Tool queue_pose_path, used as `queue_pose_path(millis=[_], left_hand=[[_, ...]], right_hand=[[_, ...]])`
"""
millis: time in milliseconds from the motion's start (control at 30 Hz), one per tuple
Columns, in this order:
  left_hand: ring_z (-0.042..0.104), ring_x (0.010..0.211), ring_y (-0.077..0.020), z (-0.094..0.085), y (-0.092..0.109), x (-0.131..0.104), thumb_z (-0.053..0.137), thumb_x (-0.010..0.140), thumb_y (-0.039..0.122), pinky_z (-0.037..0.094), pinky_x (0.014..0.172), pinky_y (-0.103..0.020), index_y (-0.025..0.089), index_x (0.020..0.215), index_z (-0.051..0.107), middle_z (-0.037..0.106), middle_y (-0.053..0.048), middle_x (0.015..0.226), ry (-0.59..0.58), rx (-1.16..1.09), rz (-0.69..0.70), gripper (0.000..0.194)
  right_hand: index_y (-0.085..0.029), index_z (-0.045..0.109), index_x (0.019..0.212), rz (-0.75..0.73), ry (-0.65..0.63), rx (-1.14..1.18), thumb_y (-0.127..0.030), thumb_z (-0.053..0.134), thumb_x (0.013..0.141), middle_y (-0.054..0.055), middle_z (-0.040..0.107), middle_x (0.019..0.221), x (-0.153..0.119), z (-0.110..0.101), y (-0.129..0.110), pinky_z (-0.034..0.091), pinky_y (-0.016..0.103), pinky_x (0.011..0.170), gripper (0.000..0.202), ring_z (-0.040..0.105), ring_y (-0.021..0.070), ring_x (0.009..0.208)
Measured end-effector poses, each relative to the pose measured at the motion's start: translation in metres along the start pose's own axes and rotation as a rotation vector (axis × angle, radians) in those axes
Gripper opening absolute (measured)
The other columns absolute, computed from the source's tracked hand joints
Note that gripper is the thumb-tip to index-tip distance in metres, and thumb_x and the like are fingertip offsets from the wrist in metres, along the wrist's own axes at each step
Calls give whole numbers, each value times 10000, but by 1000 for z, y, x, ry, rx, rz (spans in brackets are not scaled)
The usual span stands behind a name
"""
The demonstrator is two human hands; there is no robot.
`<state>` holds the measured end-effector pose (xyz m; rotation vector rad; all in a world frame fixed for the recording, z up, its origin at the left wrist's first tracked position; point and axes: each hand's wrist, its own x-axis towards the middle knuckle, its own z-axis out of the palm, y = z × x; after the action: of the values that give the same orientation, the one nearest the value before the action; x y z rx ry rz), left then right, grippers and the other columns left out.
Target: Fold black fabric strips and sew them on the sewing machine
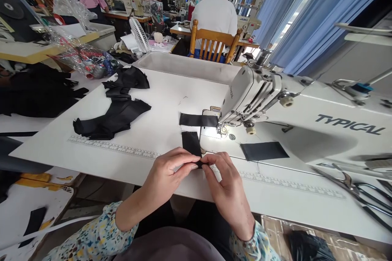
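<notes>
Slipping could be caused if the near end of the black cloth strip (190,142), pinched by the left hand (167,175) and the right hand (228,189) on the tabletop (165,94), left of the sewing machine (294,110), is held too loosely.

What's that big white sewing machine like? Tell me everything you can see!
The sewing machine is white and smooth, like painted metal, with TYPICAL in dark letters along its long arm. It stands upright on the right side of the white tabletop. Its boxy front end has slots, shiny metal parts and two pale round knobs. Below, around the needle area, the bed glows brightly. The end of a black fabric strip reaches that spot. Its far right end is cut off by the picture.
</notes>
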<state>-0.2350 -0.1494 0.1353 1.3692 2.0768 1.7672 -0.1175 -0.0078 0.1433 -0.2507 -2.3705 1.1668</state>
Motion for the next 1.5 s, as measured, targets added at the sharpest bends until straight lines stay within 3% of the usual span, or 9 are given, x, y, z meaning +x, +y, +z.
queue_pose_path(millis=[367,567,767,1033,1500], left_hand=[[673,814,-132,2,2,-3,600,988,97,542,726,-238,174,1011,714,691,-37,919,-7,113,49,140],[643,743,-127,-2,0,-10,683,947,118,523,685,-242,174,908,672,664,-12,838,-22,144,66,69],[652,941,-197,-4,-6,-26,676,964,146,544,837,-335,180,915,679,669,-48,923,-92,289,185,60],[565,1173,-240,-6,-3,-26,579,1002,104,485,1044,-432,193,910,692,679,-55,1008,-233,290,94,172],[580,1128,-251,0,5,-25,645,927,90,473,1018,-461,192,765,598,669,-42,957,-164,271,-62,197]], right_hand=[[-241,582,966,38,-15,23,-145,504,1018,16,611,951,-2,-1,-1,457,353,821,134,535,198,939],[-237,573,930,66,-70,-15,-152,510,1011,27,592,950,-10,-6,-2,455,370,827,133,523,213,951],[-222,591,953,19,-133,-144,-119,519,1003,52,576,978,-26,-11,-3,435,402,858,135,486,236,995],[-223,596,922,66,-210,-207,-117,492,1017,54,579,946,-30,-13,-4,421,427,860,177,487,242,959],[-217,531,822,37,-255,-369,-144,493,1007,51,544,878,-27,-14,-1,382,428,780,202,447,234,856]])
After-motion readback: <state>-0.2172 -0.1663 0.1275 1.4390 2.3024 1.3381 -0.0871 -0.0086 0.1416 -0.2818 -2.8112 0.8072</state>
